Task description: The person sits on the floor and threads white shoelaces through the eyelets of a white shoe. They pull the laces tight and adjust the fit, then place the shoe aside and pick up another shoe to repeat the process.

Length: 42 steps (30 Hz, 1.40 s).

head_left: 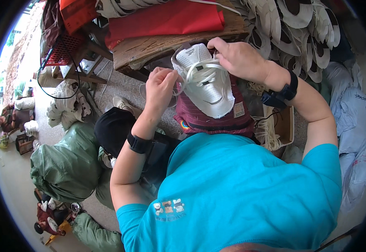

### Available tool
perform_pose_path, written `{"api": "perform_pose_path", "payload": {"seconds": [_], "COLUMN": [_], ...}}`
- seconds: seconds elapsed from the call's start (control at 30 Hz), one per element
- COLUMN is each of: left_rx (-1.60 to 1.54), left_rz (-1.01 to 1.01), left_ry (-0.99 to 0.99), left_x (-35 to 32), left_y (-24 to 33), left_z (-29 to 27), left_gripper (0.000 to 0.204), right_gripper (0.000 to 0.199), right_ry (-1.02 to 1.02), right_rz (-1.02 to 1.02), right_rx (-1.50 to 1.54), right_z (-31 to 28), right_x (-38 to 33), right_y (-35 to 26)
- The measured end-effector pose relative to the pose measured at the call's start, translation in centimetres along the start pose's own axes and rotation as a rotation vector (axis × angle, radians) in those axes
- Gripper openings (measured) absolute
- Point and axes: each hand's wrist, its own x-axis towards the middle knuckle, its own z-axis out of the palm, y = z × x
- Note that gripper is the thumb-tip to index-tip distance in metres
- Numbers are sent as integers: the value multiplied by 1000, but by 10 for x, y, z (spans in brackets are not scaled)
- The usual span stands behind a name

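Observation:
A white mesh shoe upper (217,101) lies over my lap on dark red striped cloth (191,112), its toe pointing toward me. White shoelace (206,74) runs in loose loops across its eyelets and tongue (193,55). At the upper's left side, my left hand (162,86) is closed, pinching a strand of the lace, which trails off to the left. My right hand (238,61) is closed at the upper's right edge near the collar, fingers bent around that edge. What lies under its fingertips is partly hidden.
Ahead stands a worn wooden bench (149,54) with red cloth (166,25). Shoe uppers (292,33) hang in bunches at far right. A box of laces (275,130) sits by my right side, pale sacks (350,122) beyond. Green sacks (65,164) and other people (48,218) are at left.

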Motion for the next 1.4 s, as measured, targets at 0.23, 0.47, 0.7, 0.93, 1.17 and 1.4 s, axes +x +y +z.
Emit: {"api": "perform_pose_path", "payload": {"seconds": [0.23, 0.47, 0.7, 0.93, 1.17, 1.4], "left_rx": [534, 501, 290, 358, -298, -380], "left_rz": [280, 250, 341, 177, 162, -206], "left_ry": [58, -172, -384, -413, -193, -92], "left_x": [13, 30, 57, 60, 42, 28], "left_y": [24, 37, 35, 37, 53, -17], "left_z": [0, -24, -39, -28, -8, -45], "left_gripper": [19, 15, 25, 21, 22, 28], "right_gripper": [23, 26, 24, 29, 29, 22], "right_ry": [-233, -206, -535, -429, -209, 82], "right_rz": [254, -96, 342, 254, 290, 262], "right_rx": [477, 289, 679, 367, 491, 770], "right_z": [-12, -17, -31, -25, 1, -10], "right_x": [14, 12, 29, 36, 49, 47], "right_y": [10, 36, 38, 35, 21, -8]}}
